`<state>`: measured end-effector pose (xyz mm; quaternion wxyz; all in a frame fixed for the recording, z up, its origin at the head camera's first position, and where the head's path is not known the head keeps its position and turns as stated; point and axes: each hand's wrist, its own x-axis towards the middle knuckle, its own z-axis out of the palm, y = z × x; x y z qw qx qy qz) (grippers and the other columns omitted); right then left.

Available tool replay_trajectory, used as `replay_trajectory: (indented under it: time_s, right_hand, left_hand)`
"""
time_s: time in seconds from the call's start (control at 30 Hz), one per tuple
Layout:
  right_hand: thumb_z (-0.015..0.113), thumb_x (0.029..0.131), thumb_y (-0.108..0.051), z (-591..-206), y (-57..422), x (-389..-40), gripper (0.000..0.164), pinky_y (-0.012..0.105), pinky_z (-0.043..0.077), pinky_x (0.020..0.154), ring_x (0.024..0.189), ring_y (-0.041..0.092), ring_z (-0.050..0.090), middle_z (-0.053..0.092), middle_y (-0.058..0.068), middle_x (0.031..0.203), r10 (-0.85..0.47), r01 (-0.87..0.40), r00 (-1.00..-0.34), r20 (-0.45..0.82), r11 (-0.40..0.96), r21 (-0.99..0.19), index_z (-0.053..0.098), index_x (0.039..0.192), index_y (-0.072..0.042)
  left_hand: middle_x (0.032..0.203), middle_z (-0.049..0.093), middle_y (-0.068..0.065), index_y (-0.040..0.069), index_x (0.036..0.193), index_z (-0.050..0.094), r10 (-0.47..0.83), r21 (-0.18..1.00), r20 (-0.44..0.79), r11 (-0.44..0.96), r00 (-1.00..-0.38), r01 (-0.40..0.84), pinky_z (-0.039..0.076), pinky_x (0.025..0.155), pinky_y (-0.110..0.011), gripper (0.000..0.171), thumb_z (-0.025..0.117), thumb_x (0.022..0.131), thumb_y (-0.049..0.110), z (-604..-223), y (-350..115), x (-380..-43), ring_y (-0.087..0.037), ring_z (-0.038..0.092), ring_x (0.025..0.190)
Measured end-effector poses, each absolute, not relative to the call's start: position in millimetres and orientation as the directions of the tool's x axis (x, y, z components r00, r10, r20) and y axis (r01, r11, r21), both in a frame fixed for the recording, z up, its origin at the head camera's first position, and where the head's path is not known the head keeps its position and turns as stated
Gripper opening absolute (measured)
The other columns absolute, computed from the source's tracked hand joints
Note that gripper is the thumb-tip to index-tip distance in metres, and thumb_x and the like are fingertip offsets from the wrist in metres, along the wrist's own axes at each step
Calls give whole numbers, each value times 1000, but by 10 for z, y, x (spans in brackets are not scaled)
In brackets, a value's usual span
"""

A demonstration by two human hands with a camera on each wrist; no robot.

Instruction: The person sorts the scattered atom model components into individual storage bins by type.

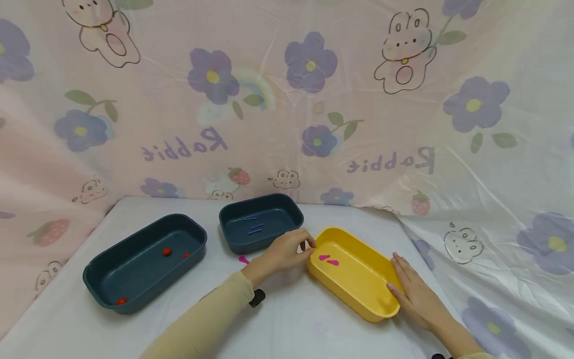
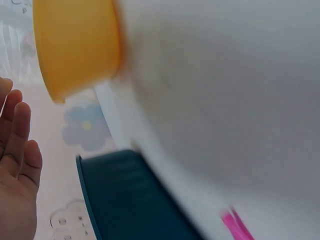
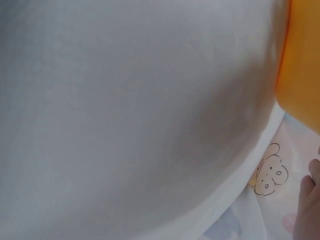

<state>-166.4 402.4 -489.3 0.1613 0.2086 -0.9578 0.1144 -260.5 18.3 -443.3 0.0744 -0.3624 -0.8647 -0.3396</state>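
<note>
A yellow tray (image 1: 354, 294) stands between both hands, with two small pink teardrop-shaped pieces (image 1: 333, 262) lying in it. My left hand (image 1: 284, 252) reaches to the tray's left end, fingers loosely bent over the rim; nothing shows between them. In the left wrist view its relaxed fingers (image 2: 19, 125) appear beside the yellow wall. At the tray's right side rests my right hand (image 1: 417, 294), fingers fairly straight along the outside and thumb over the rim. Another pink piece (image 1: 243, 260) lies on the white cloth by the left wrist, partly hidden.
A small dark blue tray (image 1: 242, 244) behind the left hand holds three thin blue sticks (image 1: 255, 227). To the left stands a longer dark green-blue tray (image 1: 148, 291) with three red beads (image 1: 167, 252). A printed curtain (image 1: 269, 124) hangs behind the table.
</note>
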Motion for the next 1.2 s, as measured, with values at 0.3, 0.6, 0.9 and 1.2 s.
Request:
replay_trajectory:
  time_s: [0.3, 0.6, 0.9, 1.2]
  right_hand:
    - [57, 107, -30, -4889, 4028, -1657, 69, 11, -5, 119, 159, 27, 17, 26, 17, 170, -366, -443, -855, 367, 884, -150, 32, 159, 7]
    - [57, 107, -28, -4879, 4041, -1644, 70, 10, -5, 119, 160, 23, 14, 28, 20, 168, -369, -448, -851, 375, 881, -151, 28, 161, 4]
    - [57, 107, -28, -4875, 4025, -1638, 69, 10, -4, 119, 159, 27, 18, 29, 21, 168, -367, -448, -853, 371, 880, -158, 31, 160, 6]
    - [57, 107, -29, -4874, 4009, -1647, 69, 9, -4, 119, 158, 31, 22, 29, 21, 168, -366, -446, -855, 368, 880, -161, 31, 160, 5]
  left_hand:
    - [101, 66, 8, 17, 106, 72, 528, 514, 342, 588, -777, 625, 51, 70, -22, 8, 73, 98, 17, -4470, -290, -2524, -10, 60, 88]
    - [98, 67, 3, 16, 107, 72, 551, 401, 327, 655, -768, 640, 48, 65, -23, 11, 75, 96, 16, -4556, -693, -2427, -6, 54, 78]
    - [101, 68, 7, 17, 105, 71, 602, 265, 272, 703, -751, 660, 53, 67, -29, 14, 79, 93, 14, -4682, -953, -2347, -4, 55, 73]
    - [93, 65, 5, 16, 97, 72, 665, 115, 288, 690, -689, 715, 58, 66, -32, 14, 82, 89, 13, -4776, -1002, -2342, -10, 65, 80]
